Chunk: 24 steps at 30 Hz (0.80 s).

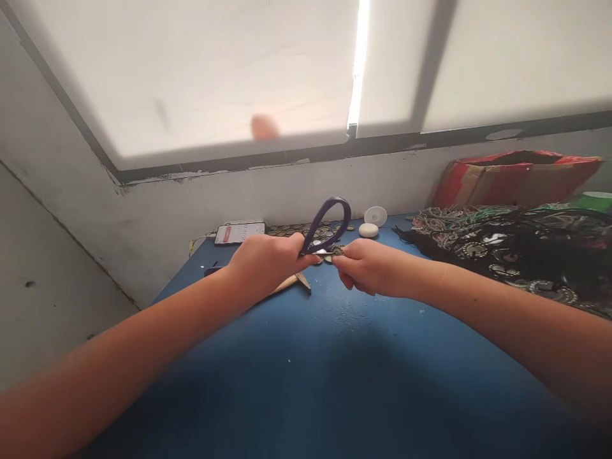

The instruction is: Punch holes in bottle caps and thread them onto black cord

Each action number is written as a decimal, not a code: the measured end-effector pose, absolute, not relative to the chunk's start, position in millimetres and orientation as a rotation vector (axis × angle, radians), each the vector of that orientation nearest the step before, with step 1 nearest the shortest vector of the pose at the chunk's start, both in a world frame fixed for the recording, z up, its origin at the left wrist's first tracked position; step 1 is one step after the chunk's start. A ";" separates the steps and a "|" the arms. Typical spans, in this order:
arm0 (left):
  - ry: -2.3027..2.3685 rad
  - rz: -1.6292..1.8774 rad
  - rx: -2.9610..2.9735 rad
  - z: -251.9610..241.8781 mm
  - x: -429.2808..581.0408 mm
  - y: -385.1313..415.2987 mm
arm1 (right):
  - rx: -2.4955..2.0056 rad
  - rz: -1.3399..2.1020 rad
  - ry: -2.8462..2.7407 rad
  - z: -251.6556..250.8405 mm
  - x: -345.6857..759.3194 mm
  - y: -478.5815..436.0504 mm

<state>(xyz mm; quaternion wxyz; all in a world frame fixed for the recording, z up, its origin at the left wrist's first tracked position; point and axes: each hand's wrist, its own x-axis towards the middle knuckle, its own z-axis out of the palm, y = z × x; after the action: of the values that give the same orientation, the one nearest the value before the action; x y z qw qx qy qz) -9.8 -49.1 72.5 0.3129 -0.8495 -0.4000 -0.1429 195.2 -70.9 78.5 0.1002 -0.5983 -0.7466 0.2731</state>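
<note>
The left hand [268, 260] is closed firmly around a dark blue looped tool [315, 223], whose loop stands up at about 1 o'clock from the fist while a thin dark shaft points toward 3 o'clock. The right hand [368, 264] faces it, thumb and forefinger pinched on a small round piece [337, 251] with a dark rim, its other fingers curled below. The shaft reaches right up to this piece; whether it touches cannot be made out. Both hands are over the blue worktop [296, 382].

Close in at 7 o'clock, a hammer [303, 284] lies with its wooden handle partly behind the left hand. At 9 o'clock a dark blue object [213, 271] shows past the left wrist, mostly hidden. Beyond the hands, around 11 to 12 o'clock, many round dark-rimmed pieces [299, 229] lie in a spread, and a phone [240, 233] with its screen lit is near them at 10. At 2 o'clock sits a white round container [368, 230], a translucent disc [375, 216] upright just behind it. Farther out at 3 o'clock is a heap of black and grey tasselled cords [507, 248], and behind that a red-and-brown cardboard box [521, 182] near the wall [239, 194].
</note>
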 end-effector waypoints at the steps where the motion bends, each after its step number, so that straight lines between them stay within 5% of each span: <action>1: -1.106 -0.376 -2.269 71.2 -9.9 -47.2 | -1.769 0.811 -2.220 78.3 195.3 -70.7; 10: -1.202 -0.335 -2.327 66.6 -11.4 -40.6 | -1.821 0.733 -2.245 75.5 191.8 -70.3; 18: -0.793 -0.413 -2.181 72.3 -11.1 -52.7 | -1.673 0.925 -2.237 80.1 199.5 -68.7; 24: -1.048 -0.346 -2.258 73.5 -6.8 -49.3 | -1.742 0.758 -2.172 75.2 191.0 -71.3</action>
<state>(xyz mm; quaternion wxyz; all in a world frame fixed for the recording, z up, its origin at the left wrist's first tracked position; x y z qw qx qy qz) -6.8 -49.3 73.5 0.3091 -0.8544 -0.3966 -0.1309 191.0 -71.3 75.2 0.1275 -0.5987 -0.7466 0.2606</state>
